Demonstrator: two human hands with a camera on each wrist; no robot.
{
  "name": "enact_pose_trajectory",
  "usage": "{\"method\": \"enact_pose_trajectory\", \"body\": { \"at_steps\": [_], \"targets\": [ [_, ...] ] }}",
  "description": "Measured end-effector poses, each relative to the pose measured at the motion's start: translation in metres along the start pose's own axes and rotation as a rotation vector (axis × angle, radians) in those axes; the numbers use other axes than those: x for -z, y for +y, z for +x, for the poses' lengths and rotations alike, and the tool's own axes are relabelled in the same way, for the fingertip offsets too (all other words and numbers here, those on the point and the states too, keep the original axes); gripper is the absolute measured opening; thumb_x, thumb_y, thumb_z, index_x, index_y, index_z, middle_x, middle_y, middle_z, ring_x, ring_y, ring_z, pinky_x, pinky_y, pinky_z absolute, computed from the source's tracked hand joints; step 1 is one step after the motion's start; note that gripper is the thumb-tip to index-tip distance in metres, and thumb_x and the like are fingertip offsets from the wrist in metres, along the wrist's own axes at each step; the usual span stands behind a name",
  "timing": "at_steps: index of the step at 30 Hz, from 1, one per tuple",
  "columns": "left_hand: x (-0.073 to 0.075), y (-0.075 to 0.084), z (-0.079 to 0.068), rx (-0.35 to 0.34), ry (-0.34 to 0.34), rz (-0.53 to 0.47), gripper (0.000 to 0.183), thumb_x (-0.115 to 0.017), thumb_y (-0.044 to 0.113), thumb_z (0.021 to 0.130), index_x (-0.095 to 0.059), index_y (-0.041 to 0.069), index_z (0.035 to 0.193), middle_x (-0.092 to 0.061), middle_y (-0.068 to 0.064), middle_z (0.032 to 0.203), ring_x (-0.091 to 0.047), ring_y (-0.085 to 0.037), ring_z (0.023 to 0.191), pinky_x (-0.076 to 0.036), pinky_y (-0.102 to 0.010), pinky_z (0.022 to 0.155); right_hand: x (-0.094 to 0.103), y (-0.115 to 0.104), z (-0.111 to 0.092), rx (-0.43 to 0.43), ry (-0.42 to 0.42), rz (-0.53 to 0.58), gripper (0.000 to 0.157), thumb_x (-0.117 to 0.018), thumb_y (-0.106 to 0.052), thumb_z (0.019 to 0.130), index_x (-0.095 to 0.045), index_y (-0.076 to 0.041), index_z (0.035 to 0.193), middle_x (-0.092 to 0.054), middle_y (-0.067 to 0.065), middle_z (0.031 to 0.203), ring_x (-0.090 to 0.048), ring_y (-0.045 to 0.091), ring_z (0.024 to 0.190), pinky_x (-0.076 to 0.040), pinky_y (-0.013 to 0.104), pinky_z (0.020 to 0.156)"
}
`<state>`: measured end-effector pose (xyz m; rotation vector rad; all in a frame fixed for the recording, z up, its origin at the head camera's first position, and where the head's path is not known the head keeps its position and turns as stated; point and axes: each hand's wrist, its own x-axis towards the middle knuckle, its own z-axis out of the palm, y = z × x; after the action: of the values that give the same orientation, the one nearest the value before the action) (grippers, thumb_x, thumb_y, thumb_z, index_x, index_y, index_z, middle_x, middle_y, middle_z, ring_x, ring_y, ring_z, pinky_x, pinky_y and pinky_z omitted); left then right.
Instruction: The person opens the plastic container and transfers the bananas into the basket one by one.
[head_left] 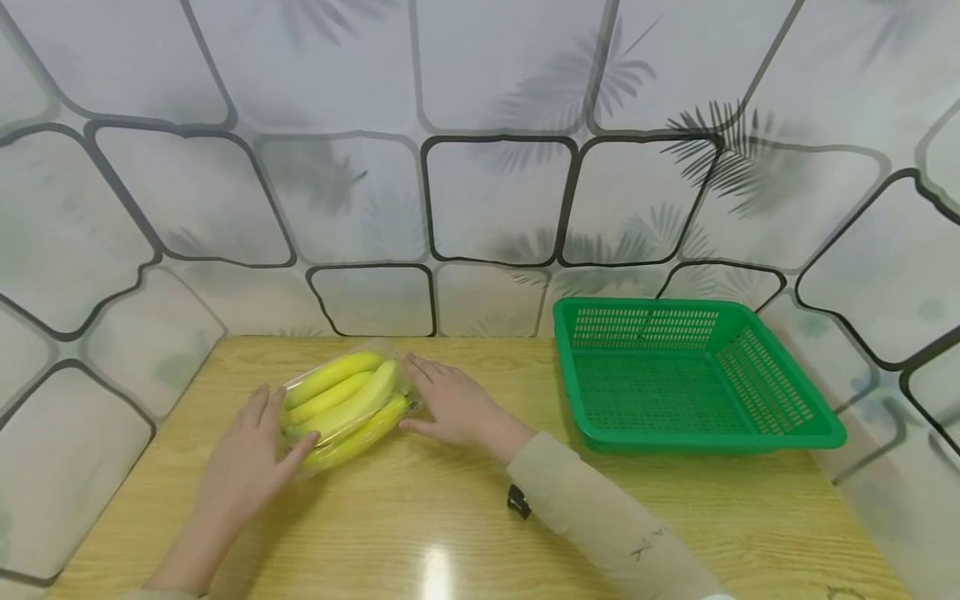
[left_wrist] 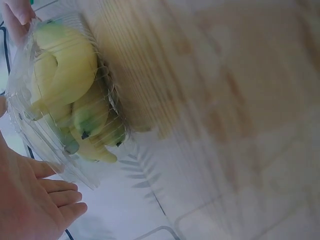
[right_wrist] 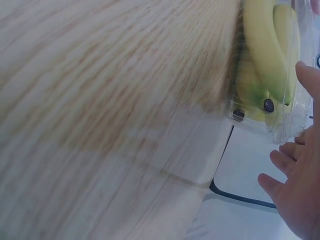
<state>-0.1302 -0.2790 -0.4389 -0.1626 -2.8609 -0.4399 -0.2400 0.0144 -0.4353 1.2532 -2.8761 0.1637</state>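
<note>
A clear plastic box (head_left: 341, 442) of yellow bananas (head_left: 345, 400) sits at a slant on the left part of the wooden table. My left hand (head_left: 243, 462) is at its left end, thumb over the near corner and fingers spread along the side. At the opposite end is my right hand (head_left: 453, 408), its fingers stretched out and fingertips right at the box's edge. Through the box wall in the left wrist view, the bananas (left_wrist: 70, 70) show greenish, dark-tipped ends. In the right wrist view, fingers (right_wrist: 275, 187) extend loosely beside the box's lid rim (right_wrist: 287, 120).
A green plastic basket (head_left: 697, 442) with slotted sides stands at the table's right. Behind the wooden table (head_left: 420, 517) rises a patterned wall (head_left: 495, 200), which also runs along both sides. A small black object (head_left: 518, 502) shows by the right sleeve.
</note>
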Motion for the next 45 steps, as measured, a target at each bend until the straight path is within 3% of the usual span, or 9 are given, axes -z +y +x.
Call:
{"method": "enact_pose_trajectory", "body": {
  "at_steps": [14, 20, 31, 45],
  "targets": [
    [-0.007, 0.006, 0.009, -0.065, -0.049, 0.01, 0.1, -0.06, 0.059, 0.101, -0.023, -0.011, 0.163, -0.025, -0.042, 0.166, -0.031, -0.063, 0.15, -0.034, -0.074, 0.121, 0.001, 0.01, -0.011, -0.004, 0.007, 0.008, 0.098, -0.053, -0.063, 0.105, -0.013, -0.003, 0.17, -0.018, 0.014, 0.178, -0.032, 0.034, 0.162, -0.031, 0.049, 0.134],
    [-0.007, 0.01, 0.012, -0.069, -0.076, 0.017, 0.103, -0.059, 0.061, 0.102, -0.019, -0.009, 0.165, -0.022, -0.04, 0.168, -0.029, -0.062, 0.152, -0.033, -0.074, 0.122, 0.0, 0.014, -0.016, -0.006, 0.011, 0.004, 0.099, -0.051, -0.064, 0.104, -0.012, -0.002, 0.17, -0.02, 0.016, 0.177, -0.032, 0.036, 0.161, -0.026, 0.048, 0.136],
    [-0.008, 0.014, 0.02, -0.09, -0.097, 0.013, 0.104, -0.059, 0.063, 0.101, -0.019, -0.008, 0.166, -0.022, -0.039, 0.169, -0.028, -0.059, 0.154, -0.033, -0.071, 0.124, 0.0, 0.015, -0.025, -0.022, 0.018, -0.01, 0.1, -0.054, -0.063, 0.104, -0.014, 0.001, 0.169, -0.018, 0.019, 0.177, -0.031, 0.037, 0.162, -0.027, 0.05, 0.135],
    [-0.008, 0.024, 0.028, -0.167, -0.112, 0.019, 0.103, -0.061, 0.062, 0.1, -0.025, -0.01, 0.163, -0.026, -0.037, 0.168, -0.031, -0.056, 0.154, -0.036, -0.067, 0.125, 0.001, 0.017, -0.045, -0.068, 0.039, 0.028, 0.098, -0.056, -0.06, 0.104, -0.018, 0.004, 0.168, -0.02, 0.021, 0.176, -0.031, 0.038, 0.162, -0.028, 0.05, 0.135]
  ]
}}
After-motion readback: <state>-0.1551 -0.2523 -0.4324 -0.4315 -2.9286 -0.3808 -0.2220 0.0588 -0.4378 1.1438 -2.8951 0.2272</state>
